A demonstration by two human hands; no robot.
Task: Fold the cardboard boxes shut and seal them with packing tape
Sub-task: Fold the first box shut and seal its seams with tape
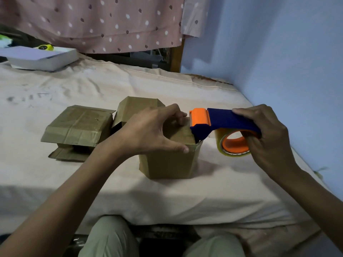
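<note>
Near box (168, 160) stands upright on the bed (185, 197), close to its front edge, roughly mid-width. Left hand (148, 130) lies over the top flaps w/ fingers curled over the far side and thumb hooked at the near right corner, clamping the flaps down. Right hand (269, 138) is wrapped round the tape dispenser (222, 123), fingers through and over the roll (233, 145), firm grip. Dispenser's long axis runs left-right across the bed; orange nose points left and touches the box top at its right edge, roll trailing off to the right, clear of the box.

Step in hand, as I read it: laying tape over the top seam. To do it well: keep the nose pressed flat on the cardboard, pull straight along the seam w/o skewing, keep left hand ahead of the nose holding flaps level, run tape down over both sides, then tilt to cut.

Two other boxes: one (78, 125) left of center w/ flaps loose, another (137, 108) just behind the near box, partly hidden.
</note>
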